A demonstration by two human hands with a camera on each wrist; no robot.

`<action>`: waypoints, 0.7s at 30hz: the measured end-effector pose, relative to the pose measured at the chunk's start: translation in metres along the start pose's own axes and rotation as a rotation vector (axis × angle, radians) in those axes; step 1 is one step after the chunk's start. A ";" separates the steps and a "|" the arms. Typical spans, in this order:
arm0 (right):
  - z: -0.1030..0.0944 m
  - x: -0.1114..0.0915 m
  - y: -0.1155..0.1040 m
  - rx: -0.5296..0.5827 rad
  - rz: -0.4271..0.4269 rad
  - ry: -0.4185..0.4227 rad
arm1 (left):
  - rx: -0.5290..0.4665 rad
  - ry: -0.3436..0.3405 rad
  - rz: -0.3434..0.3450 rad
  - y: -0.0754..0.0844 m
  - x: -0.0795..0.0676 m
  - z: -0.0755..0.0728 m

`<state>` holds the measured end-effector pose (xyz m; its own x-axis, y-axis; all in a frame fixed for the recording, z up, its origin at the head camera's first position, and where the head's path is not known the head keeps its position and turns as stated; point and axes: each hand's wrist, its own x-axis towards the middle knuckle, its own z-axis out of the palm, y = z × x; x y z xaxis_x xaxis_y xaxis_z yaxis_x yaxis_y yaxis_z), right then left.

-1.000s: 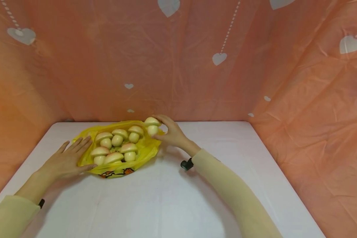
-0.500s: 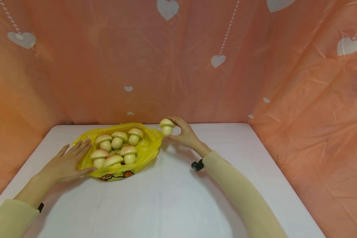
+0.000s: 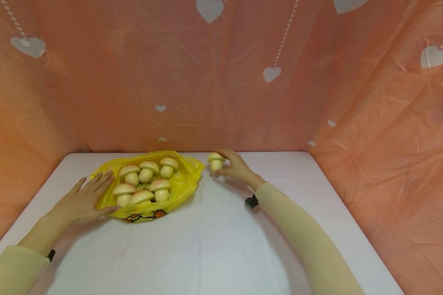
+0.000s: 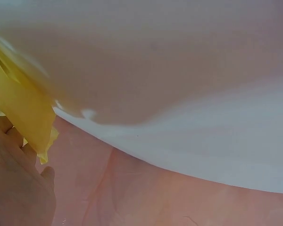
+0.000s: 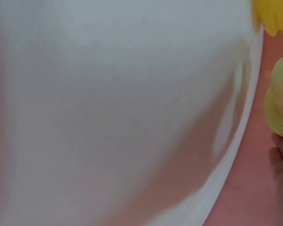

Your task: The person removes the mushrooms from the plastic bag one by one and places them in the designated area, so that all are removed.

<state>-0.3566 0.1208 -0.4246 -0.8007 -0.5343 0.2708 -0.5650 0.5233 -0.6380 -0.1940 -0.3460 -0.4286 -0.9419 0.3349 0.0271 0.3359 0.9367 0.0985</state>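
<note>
In the head view a yellow plastic bag (image 3: pixel 187 180) lies spread on the table with several toy mushrooms in it, pale with pinkish caps, one of them a front mushroom (image 3: pixel 160 190). My left hand (image 3: pixel 82 201) rests on the bag's left edge, fingers straight and spread. To the right of the bag, my right hand (image 3: pixel 240 169) pinches a single mushroom (image 3: pixel 216 165) upright between thumb and fingers. Whether its base touches the table I cannot tell. The right wrist view has this mushroom (image 5: pixel 279 103) cut off at the right edge, fingertips against its cap.
A white-covered table (image 3: pixel 192 254) carries everything. Behind it and along the sides hangs an orange cloth (image 3: pixel 221 90) with white hearts. Dark wrist cameras, such as the right one (image 3: pixel 251 201), sit at both sleeves.
My right hand has carried its mushroom from the bag's right rim rightward and slightly down, apart from the bag. The left hand and the bag stay in place.
</note>
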 end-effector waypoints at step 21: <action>0.003 -0.003 0.008 -0.138 -0.008 -0.119 | 0.006 0.015 0.012 -0.001 0.001 0.001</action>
<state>-0.3578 0.1251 -0.4326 -0.7716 -0.6094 0.1826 -0.5996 0.6006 -0.5289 -0.1951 -0.3467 -0.4297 -0.9378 0.3445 0.0428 0.3471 0.9333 0.0921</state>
